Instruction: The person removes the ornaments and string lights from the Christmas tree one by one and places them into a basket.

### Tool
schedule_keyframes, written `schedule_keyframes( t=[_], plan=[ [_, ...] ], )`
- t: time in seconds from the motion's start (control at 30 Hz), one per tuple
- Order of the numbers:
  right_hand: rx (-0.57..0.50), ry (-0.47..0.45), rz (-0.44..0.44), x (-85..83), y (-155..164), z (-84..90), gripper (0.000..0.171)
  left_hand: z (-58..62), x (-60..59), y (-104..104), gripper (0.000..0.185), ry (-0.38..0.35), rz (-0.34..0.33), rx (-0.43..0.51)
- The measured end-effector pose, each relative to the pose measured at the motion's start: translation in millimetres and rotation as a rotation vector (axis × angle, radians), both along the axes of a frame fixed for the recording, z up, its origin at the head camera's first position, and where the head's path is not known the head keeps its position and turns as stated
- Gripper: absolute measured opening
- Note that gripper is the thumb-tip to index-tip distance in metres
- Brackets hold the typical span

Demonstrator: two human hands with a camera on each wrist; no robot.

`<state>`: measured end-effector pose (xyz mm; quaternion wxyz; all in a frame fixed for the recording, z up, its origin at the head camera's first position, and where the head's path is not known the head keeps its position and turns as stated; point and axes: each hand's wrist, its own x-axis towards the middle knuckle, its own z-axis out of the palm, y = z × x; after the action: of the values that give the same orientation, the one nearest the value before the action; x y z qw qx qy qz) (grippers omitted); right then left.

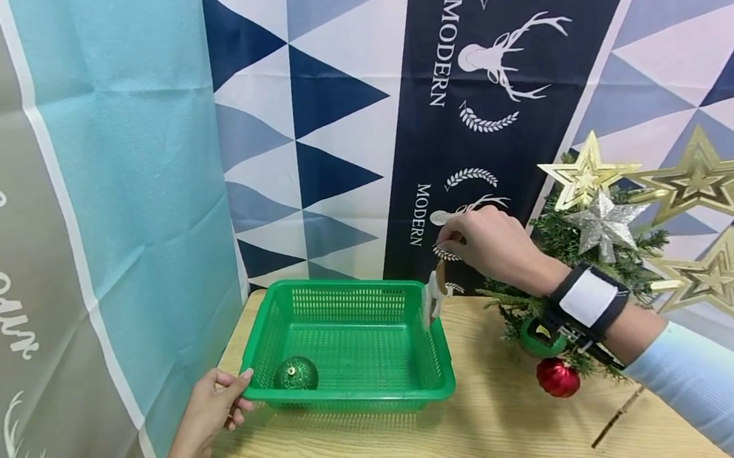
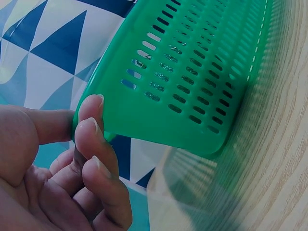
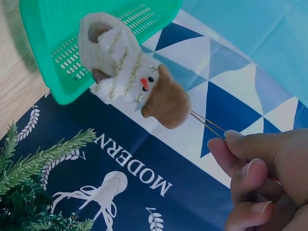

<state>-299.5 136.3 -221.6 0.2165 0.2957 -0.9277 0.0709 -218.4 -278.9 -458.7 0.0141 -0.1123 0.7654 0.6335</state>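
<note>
Right hand (image 1: 486, 242) pinches the thread of a snowman (image 3: 130, 79), which hangs over the right rim of the basket (image 1: 446, 377), not yet inside. Left hand (image 1: 214, 409) grips the basket's near-left corner. One green ball (image 1: 295, 374) already lies within. The tree (image 1: 576, 237) still carries stars and a red ball (image 1: 557, 377) (apparently stripping has barely begun).

open basket (image 1: 358, 398) beside obstructing tree (image 1: 570, 245)
</note>
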Motion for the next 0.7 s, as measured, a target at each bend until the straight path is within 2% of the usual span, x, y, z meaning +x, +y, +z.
schedule_keyframes(
  t=[0.7],
  plan=[
    [-0.007, -0.005, 0.068, 6.5, -13, -15.4, 0.003, -0.6, -0.3, 0, 0.034, -0.005, 0.001, 0.003]
  ],
)
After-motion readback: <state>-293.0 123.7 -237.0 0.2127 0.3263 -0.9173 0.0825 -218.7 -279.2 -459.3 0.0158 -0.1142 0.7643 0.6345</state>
